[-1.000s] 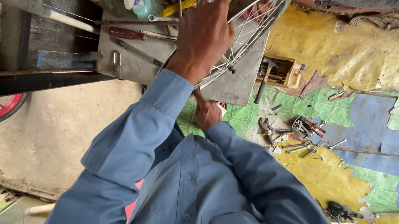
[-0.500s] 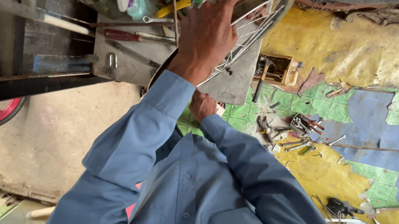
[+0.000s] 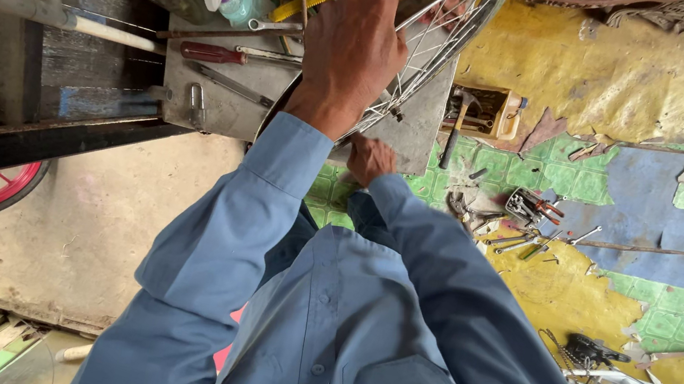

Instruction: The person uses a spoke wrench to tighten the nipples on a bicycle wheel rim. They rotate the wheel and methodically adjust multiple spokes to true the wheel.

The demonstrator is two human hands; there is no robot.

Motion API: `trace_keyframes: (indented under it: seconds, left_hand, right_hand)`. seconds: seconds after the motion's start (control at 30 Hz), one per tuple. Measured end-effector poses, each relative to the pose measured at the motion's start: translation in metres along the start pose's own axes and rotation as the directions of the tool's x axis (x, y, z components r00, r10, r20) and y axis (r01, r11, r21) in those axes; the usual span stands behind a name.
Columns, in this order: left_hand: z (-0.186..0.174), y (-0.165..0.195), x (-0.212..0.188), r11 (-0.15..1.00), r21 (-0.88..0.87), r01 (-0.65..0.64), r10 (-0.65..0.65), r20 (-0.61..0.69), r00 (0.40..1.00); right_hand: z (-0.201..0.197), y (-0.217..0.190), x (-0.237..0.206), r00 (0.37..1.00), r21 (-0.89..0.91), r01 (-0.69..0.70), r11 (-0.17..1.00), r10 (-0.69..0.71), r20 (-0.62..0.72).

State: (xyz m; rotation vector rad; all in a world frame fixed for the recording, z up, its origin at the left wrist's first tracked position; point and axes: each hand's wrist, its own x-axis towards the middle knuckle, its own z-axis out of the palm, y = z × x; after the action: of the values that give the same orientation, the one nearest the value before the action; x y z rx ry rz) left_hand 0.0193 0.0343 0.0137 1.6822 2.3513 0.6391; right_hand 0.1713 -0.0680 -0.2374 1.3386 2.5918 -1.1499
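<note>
— Where was the left hand (image 3: pixel 353 49)?
— Raised ahead, back of the hand toward the camera, fingers curled over in a grip, blue sleeve stretched out.
— And the right hand (image 3: pixel 370 158)?
— Lower, just under the left wrist, arm bent, fingers mostly hidden.

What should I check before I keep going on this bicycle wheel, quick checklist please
1. Left hand grips the wheel rim: ok.
2. Right hand at the lower spokes: ok, though what its fingers hold, cannot tell.
3. Wheel supported on the metal bench: cannot tell, the arm hides the contact.
4. Red-handled screwdriver and wrench lying near the wheel on the bench: ok.
5. Hammer and pliers are down on the floor: not ok for quick reach.
</note>
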Motion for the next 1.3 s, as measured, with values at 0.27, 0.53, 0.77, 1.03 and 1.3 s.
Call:
trace_keyframes:
  seconds: [0.27,0.53,0.77,1.03,1.3]
  left_hand:
    - [0.001,-0.022,0.003,0.998,-0.019,0.066,-0.064,0.079,0.995]
    - [-0.005,-0.012,-0.003,0.997,0.032,0.067,-0.069,0.042,0.997]
    - [-0.002,-0.005,-0.004,0.999,0.030,0.012,-0.013,0.035,0.999]
    - [0.002,-0.001,-0.006,0.997,0.075,0.023,-0.023,-0.003,1.000]
    - [0.003,0.003,-0.013,0.999,0.053,-0.004,0.007,-0.052,0.999]
  right_hand:
    - [-0.001,-0.005,-0.009,0.994,0.081,-0.002,0.997,0.011,-0.111]
    - [0.004,-0.006,-0.011,0.990,0.094,-0.044,0.995,0.057,-0.133]
    - [0.006,-0.004,-0.013,0.999,0.029,-0.032,0.999,0.032,-0.024]
    - [0.005,-0.011,-0.005,0.992,0.082,-0.088,0.993,0.095,-0.085]
    - [0.005,-0.009,-0.004,0.990,0.026,-0.089,0.996,0.092,-0.103]
